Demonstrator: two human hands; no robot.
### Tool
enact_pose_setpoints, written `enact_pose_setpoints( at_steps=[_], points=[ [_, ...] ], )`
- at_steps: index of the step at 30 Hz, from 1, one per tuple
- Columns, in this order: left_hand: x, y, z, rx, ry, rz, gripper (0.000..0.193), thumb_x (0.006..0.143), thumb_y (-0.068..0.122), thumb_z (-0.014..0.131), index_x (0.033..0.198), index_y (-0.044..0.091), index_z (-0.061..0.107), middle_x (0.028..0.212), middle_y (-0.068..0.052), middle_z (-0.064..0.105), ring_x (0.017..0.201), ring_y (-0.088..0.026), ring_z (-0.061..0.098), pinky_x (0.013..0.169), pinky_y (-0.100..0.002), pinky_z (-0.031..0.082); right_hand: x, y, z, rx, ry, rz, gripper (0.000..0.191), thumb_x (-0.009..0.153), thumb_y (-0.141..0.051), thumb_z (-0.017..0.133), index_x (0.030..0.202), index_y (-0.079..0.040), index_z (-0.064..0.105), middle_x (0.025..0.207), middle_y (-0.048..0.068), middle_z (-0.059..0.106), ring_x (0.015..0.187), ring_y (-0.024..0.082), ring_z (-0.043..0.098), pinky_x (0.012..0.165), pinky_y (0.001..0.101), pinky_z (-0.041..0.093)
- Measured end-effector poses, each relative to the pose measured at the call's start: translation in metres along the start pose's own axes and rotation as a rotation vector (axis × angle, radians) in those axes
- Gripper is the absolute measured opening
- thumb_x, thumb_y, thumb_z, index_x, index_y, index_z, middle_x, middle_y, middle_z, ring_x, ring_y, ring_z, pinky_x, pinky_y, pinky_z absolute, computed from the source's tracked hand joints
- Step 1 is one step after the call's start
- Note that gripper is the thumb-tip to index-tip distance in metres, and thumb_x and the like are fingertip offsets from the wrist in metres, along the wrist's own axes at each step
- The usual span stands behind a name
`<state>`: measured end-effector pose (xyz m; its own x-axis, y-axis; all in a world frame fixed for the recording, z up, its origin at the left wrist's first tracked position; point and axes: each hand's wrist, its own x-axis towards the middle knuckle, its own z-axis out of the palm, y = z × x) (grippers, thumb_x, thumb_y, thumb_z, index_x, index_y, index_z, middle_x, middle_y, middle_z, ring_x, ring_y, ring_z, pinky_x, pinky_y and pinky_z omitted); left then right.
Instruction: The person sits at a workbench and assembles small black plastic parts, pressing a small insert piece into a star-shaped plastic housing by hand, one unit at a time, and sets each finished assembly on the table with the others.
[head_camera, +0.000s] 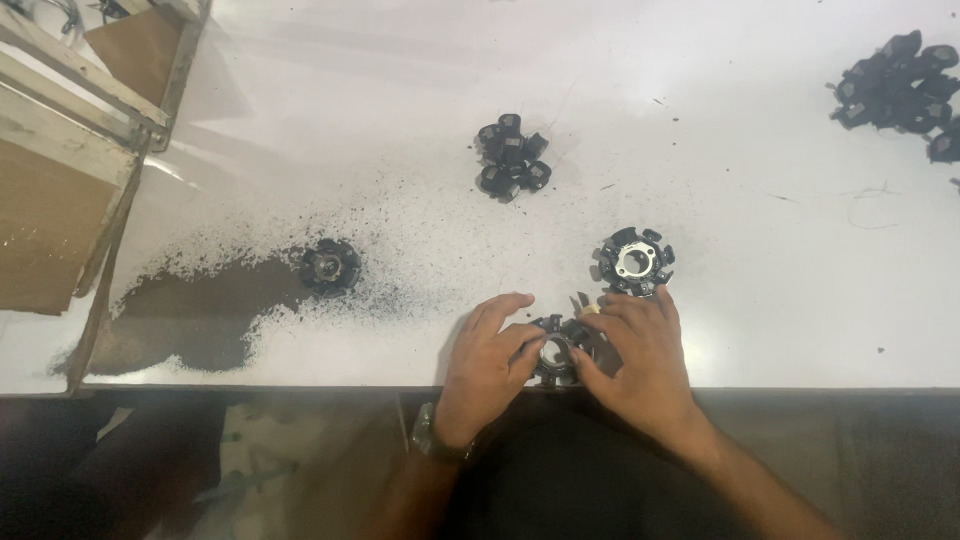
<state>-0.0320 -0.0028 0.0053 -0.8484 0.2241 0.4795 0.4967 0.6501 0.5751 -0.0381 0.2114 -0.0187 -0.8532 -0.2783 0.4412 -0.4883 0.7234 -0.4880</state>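
Both hands close on one black toothed ring part (556, 350) w/ a pale centre hole, lying at the near edge of the white desk (760, 300). Left hand (487, 362): narrow grip, thumb and fingers curled onto the ring's left side, index finger stretched out flat above it; a dark wristband (432, 440) sits on that wrist. Right hand (640, 360): fingers wrapped over the ring's right side, thumb tucked under toward the centre hole, so the part is pinched between the two hands. Whether it's lifted or resting on the desk can't be told. Just beyond the right hand's fingertips, touching or nearly so, lies a second ring (634, 262), black w/ a bright metal centre. Further up from the held ring, approx. straight beyond it, a small cluster of black parts (512, 156). Left of the held ring, well apart, a third ring (328, 266) sits in a spread of dark powder (210, 310) fanning out leftward. Far up-right of the held ring, at the frame edge, a bigger heap of black parts (900, 85). Far left, past the powder, a wooden frame (70, 130) at the desk's edge.
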Motion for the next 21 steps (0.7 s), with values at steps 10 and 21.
enact_pose_setpoints(
  at_steps=[10,21],
  points=[
    [0.006,0.004,0.004,0.026,-0.224,0.069,0.017,0.087,0.017,0.076,0.102,0.010,0.076,0.125,-0.007,0.068,0.112,-0.025,0.066,0.091,-0.040,0.053,-0.002,0.005,0.002,0.004,-0.005,0.006,0.040,0.078,-0.025,0.080,0.113,-0.010,0.070,0.121,0.012,0.064,0.125,0.030,0.056,0.120,0.0616,0.023],
    [0.015,0.010,0.015,-0.055,-0.094,-0.102,0.009,0.093,0.013,0.070,0.101,0.008,0.070,0.101,-0.006,0.072,0.084,-0.023,0.071,0.072,-0.034,0.057,-0.009,0.008,0.003,0.102,0.095,-0.016,0.023,0.088,-0.013,0.074,0.111,-0.012,0.069,0.112,0.007,0.066,0.125,0.027,0.060,0.125,0.0583,0.027]
  ],
)
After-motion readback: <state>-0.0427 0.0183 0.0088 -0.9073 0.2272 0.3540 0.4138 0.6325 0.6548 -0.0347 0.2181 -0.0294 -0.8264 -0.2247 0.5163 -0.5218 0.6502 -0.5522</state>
